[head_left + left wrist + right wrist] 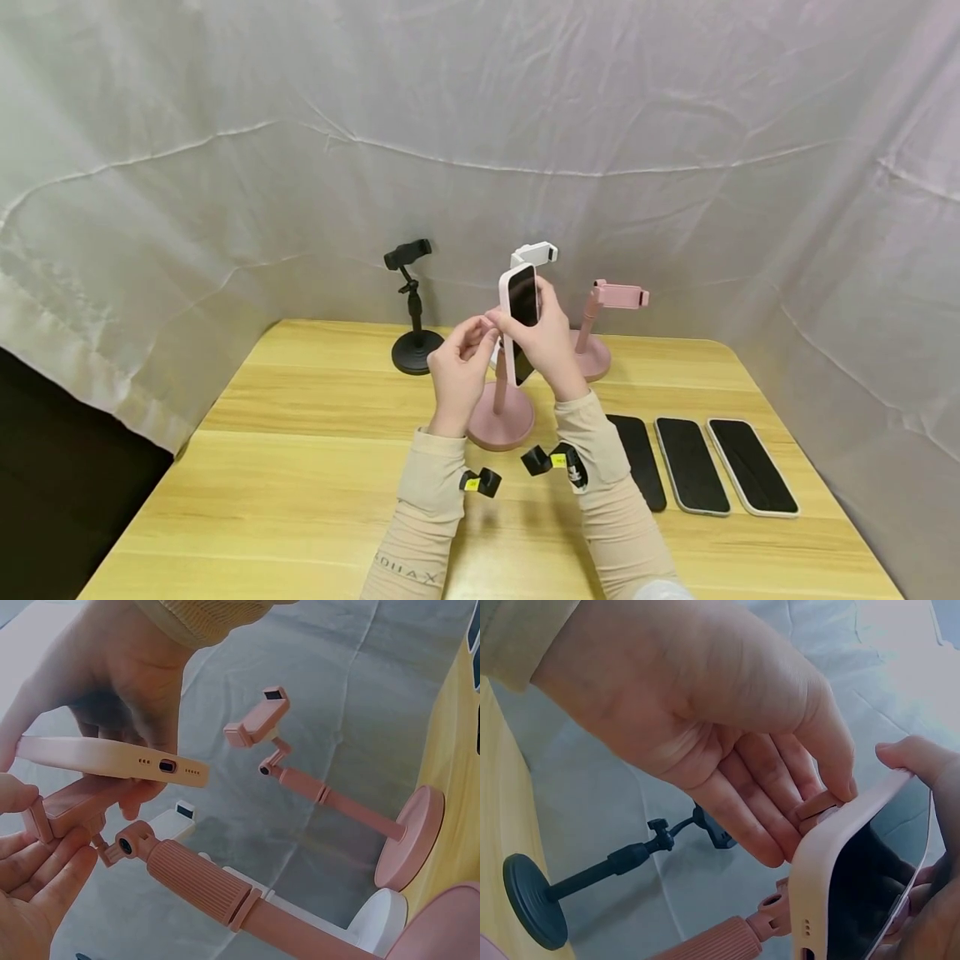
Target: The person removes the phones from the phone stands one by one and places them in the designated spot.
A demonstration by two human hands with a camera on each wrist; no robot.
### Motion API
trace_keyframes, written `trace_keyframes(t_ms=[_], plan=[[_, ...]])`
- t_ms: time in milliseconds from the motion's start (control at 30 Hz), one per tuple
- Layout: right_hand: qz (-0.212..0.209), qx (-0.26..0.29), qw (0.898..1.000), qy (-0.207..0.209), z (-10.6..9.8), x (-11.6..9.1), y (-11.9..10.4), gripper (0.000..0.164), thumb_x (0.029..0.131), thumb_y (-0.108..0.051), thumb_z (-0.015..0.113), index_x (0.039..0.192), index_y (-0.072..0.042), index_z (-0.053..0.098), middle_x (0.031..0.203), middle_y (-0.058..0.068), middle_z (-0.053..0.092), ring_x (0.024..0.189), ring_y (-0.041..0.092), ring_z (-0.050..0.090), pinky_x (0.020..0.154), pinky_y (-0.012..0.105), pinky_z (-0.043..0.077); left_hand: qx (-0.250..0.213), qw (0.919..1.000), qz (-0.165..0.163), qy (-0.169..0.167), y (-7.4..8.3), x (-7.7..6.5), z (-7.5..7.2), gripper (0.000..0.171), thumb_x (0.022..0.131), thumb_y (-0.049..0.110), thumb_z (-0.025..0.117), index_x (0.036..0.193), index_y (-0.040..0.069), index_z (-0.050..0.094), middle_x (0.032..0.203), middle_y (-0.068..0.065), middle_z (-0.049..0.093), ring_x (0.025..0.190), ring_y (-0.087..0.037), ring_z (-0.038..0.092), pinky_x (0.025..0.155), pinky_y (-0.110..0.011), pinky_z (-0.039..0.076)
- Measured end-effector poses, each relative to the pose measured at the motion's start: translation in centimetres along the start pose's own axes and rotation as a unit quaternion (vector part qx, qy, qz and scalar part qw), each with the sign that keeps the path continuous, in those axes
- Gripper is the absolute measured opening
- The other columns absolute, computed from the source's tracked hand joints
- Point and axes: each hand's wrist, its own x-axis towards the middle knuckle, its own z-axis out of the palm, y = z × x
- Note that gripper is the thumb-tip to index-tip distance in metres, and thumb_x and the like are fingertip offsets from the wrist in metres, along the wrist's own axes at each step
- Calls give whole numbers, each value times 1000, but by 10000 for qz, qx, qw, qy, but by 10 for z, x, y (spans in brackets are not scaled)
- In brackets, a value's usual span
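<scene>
My right hand (553, 337) grips a phone (522, 300) in a pale pink case by its edges, its dark screen partly showing. My left hand (459, 371) pinches the end of the clamp (86, 802) on the nearest pink phone stand (502, 417). In the left wrist view the phone's back lies along the top of that clamp, with its charging port facing the camera. The right wrist view shows the left thumb and fingers on the clamp's end piece (821, 806), beside the phone's edge. Whether the clamp grips the phone cannot be told.
A black phone stand (417, 350) stands at the back left. Behind the hands are a white stand (537, 253) and a second pink stand (591, 357). Three phones lie at right: a black one (637, 462), a grey-edged one (692, 467) and a white-edged one (752, 467).
</scene>
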Motion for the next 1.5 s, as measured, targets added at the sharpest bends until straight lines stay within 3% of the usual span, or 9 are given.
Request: trace_keyframes(t_ms=[200,400,567,900,1067,1267,1500], plan=[[-27,201,9998,54,5,-2,-1,75,79,-41,78,140,-19,39,115,10,57,99,23,56,82,37,48,-186,9998,-56,18,-1,-1,-3,29,88,20,73,109,0,71,97,-18,75,87,-27,73,80,-34,60],[-242,399,9989,88,10,-4,-2,65,81,-36,77,134,-16,44,110,11,61,96,22,57,80,35,49,-109,9998,-139,48,1,-1,-5,28,88,16,73,110,-1,71,98,-19,74,89,-28,73,81,-31,60],[-304,507,9982,108,11,-6,-2,64,81,-32,77,133,-14,45,108,11,60,93,20,58,78,32,50,-108,9996,-261,45,1,-1,-6,29,87,12,73,111,-3,69,100,-22,74,90,-30,73,82,-37,60],[-314,1363,9900,-185,8,-4,-1,60,86,-23,72,137,-11,43,116,8,54,100,17,55,83,24,50,-109,9994,-322,27,1,0,-6,29,88,20,73,110,1,71,98,-18,74,89,-26,73,81,-31,60],[-363,1603,9861,-233,8,-4,-1,56,86,-21,70,133,-10,43,113,7,55,101,16,54,85,23,48,-147,9995,-296,14,-2,0,-6,29,88,20,73,109,1,71,98,-18,74,89,-27,73,81,-34,60],[-398,1593,9863,-151,7,-2,-5,55,86,-21,71,133,-10,44,115,14,57,100,16,56,82,21,50,-232,9994,-249,-27,-2,0,-6,29,88,19,73,110,0,71,98,-19,74,89,-28,72,82,-33,60],[-284,1534,9877,-75,4,-2,-8,54,86,-18,72,132,-9,45,111,8,55,97,17,56,78,22,50,-247,9994,-254,-58,-2,-2,-3,27,88,17,73,109,1,71,99,-18,75,90,-27,73,82,-29,60]])
